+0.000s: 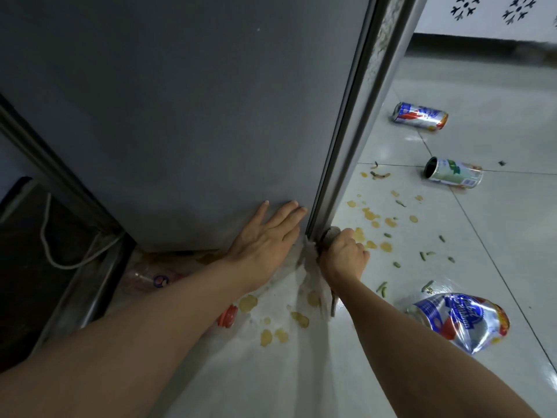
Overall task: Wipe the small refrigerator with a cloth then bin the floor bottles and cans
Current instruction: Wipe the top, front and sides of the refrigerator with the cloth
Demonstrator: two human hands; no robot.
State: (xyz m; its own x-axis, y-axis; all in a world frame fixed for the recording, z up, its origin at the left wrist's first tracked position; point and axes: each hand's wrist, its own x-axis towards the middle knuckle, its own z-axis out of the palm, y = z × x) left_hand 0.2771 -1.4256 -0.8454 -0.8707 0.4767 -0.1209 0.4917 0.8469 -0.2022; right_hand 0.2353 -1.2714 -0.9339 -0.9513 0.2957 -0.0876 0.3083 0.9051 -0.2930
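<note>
Left hand [265, 233] has its fingers [289, 211] spread flat on the grey fridge [180, 116] side, low down. Right hand [343, 251] fingers are curled round a cloth [330, 233] at the bottom front corner. Cans on the floor [497, 236]: blue one [419, 116], green-white one [453, 172], crushed one [461, 319]. A plastic bottle [150, 277] lies by the fridge base.

both forearms are bare to the frame edge, no sleeves; left hand [265, 233] and right hand [343, 254] wear no gloves, rings or watch.
</note>
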